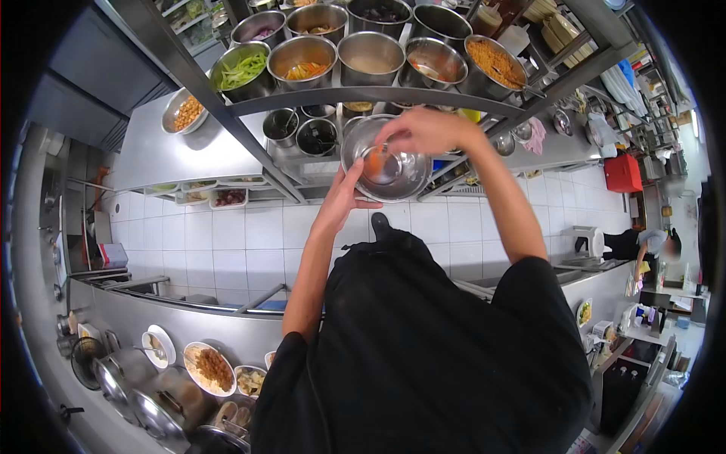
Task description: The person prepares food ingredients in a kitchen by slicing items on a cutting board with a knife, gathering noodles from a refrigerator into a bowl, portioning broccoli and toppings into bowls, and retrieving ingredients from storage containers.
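My left hand grips the near left side of a shiny round bowl, thumb against its wall and fingers at the outside. The bowl is tilted toward me. Over its opening, my right hand reaches in with the fingers drawn together and blurred. Blurred orange food shows just below those fingertips; whether they still pinch any of it is unclear. Behind the bowl, a steel pot of orange and yellow strips and a pot with a few orange bits stand on the upper shelf.
Green strips and orange crumbly food fill other shelf pots. Dark containers sit under the shelf bar. A bowl of chickpea-like food rests at left. Behind me, a counter holds plates and pots. Another person is far right.
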Available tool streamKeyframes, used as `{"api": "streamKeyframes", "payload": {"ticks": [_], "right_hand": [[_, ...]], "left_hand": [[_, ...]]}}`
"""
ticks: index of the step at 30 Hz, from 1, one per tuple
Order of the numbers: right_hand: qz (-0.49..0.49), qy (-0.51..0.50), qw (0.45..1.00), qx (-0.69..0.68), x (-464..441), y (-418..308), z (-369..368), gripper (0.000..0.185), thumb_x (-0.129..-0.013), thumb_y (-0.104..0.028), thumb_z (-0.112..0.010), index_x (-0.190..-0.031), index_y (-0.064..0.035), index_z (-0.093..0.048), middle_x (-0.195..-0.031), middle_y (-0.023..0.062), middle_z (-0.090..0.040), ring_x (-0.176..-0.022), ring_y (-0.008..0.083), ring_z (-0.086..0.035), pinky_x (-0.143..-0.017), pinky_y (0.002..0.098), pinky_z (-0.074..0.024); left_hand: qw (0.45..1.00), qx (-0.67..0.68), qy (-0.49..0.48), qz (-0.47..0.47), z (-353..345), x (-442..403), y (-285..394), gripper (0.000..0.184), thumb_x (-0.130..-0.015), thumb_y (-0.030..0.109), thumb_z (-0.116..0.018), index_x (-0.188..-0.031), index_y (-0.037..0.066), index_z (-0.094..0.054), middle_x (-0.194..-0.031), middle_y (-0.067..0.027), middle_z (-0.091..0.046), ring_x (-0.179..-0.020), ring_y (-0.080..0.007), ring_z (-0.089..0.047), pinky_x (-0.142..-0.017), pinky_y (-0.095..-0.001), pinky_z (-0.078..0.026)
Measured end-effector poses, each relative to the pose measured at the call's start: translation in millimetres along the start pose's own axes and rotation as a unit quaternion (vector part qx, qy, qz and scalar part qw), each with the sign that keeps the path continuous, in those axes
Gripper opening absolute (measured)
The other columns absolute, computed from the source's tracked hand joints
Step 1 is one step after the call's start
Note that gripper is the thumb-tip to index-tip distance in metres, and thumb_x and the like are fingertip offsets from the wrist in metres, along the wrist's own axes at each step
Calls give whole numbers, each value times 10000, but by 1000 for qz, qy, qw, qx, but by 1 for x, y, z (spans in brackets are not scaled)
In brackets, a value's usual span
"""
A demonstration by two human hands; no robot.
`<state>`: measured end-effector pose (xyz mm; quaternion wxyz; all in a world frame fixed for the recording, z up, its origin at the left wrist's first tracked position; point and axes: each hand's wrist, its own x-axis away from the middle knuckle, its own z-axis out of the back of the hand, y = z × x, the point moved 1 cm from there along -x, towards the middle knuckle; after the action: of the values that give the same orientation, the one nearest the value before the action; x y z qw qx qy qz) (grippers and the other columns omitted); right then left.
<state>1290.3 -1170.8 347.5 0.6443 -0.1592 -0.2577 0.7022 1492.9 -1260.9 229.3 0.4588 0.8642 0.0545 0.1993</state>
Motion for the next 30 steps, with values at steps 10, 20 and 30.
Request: {"api": "streamKeyframes", "payload": {"ticks": [10, 20, 30], "right_hand": [[-134, 201, 970, 6, 54, -6, -67, 127, -852, -92, -655, -970, -50, -674, -891, 126, -675, -833, 281, -659, -749, 366, -515], [-337, 234, 904, -117, 291, 194, -142, 169, -848, -189, -645, -944, -62, -701, -823, 126, -702, -778, 267, -677, -729, 380, -530], [-568, 184, 774, 211, 500, 614, -41, 553, -781, -277, -666, -1242, -2, -531, -1369, 240, -469, -1260, 423, -464, -1010, 451, -454]], "left_hand": [[997, -56, 47, 18, 0, -1, -35, 659, -965, 458, -529, -1400, -5, -354, -1315, -198, -510, -1148, -299, -591, -744, -439, -620], [996, -12, 63, 65, -32, -38, -152, 542, -972, 345, -455, -1366, -19, -374, -1308, -200, -522, -1100, -325, -625, -760, -501, -607], [980, -101, 173, 21, -228, -156, -311, 530, -966, 286, -425, -1379, -45, -396, -1318, -176, -528, -1230, -266, -519, -1001, -392, -459]]}}
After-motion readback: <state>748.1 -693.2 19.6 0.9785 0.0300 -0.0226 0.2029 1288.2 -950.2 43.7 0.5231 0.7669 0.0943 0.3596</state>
